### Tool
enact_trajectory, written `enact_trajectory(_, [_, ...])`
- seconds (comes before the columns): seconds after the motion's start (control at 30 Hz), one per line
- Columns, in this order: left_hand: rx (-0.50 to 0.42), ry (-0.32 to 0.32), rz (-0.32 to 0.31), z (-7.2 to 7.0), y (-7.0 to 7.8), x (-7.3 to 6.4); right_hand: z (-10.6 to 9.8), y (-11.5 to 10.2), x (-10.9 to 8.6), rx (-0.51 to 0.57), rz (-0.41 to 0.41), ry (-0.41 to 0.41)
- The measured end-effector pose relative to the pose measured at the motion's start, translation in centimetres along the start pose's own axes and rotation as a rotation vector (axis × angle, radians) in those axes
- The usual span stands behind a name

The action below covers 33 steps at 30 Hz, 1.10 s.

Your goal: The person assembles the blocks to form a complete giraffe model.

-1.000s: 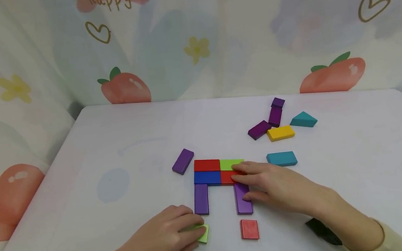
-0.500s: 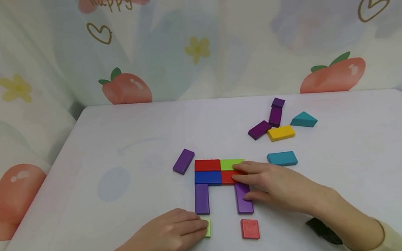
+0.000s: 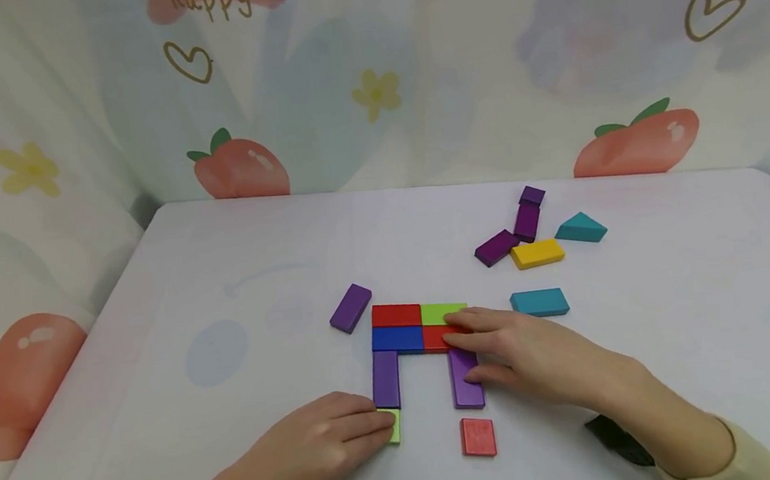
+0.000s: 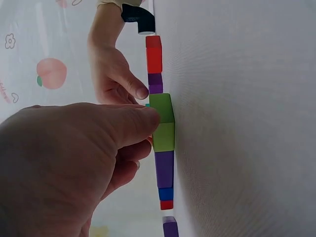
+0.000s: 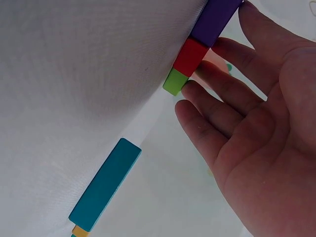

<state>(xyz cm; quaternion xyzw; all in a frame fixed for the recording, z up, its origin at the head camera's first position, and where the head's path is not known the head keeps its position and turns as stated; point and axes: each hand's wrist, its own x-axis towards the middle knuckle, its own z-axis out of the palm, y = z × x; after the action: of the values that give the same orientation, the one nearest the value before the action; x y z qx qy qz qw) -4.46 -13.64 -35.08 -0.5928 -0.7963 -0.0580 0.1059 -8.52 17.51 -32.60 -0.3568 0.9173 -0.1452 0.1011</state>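
On the white table in the head view, red (image 3: 397, 315), lime green (image 3: 439, 312), blue (image 3: 397, 339) and short red (image 3: 433, 337) blocks form a rectangle. Two purple blocks, a left one (image 3: 386, 380) and a right one (image 3: 468, 395), extend from it like legs. My left hand (image 3: 325, 441) pinches a small green block (image 4: 164, 137) against the end of the left purple leg. With fingers spread and straight, my right hand (image 3: 522, 347) rests on the rectangle's right side and the right leg. A red square block (image 3: 478, 437) lies apart below that leg.
A loose purple block (image 3: 351, 308) lies left of the rectangle. To the right are a teal rectangular block (image 3: 540, 303), a yellow block (image 3: 538, 254), a teal triangle (image 3: 581, 229) and several dark purple blocks (image 3: 497, 248). A dark object (image 3: 620, 440) sits by the right forearm.
My left hand has slid the small green block rightward and up until it meets the left purple leg, straightening it. My right hand has stayed in place.
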Motion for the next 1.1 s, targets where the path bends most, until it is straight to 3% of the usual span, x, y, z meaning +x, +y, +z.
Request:
enact_trajectory(0.57, [-0.012,-0.035,-0.042,0.0,0.1,0.4,0.1,0.1,0.0,-0.005,-0.002,-0.004])
enact_trajectory(0.7, [-0.054,0.013,-0.064,0.2,0.1,0.5,0.1,0.1,-0.1,-0.004,-0.005,0.002])
enact_trajectory(0.9, [-0.227,0.166,-0.155,0.1,-0.7,0.8,0.1,0.1,-0.2,-0.002,0.005,0.006])
enact_trajectory(1.0, [-0.271,0.164,-0.235,-0.1,-2.0,1.4,0.1,0.1,-0.1,-0.003,0.010,0.007])
enact_trajectory(1.1, [-0.298,0.095,-0.295,-0.1,-3.4,1.8,0.1,0.0,0.0,-0.006,0.014,0.017])
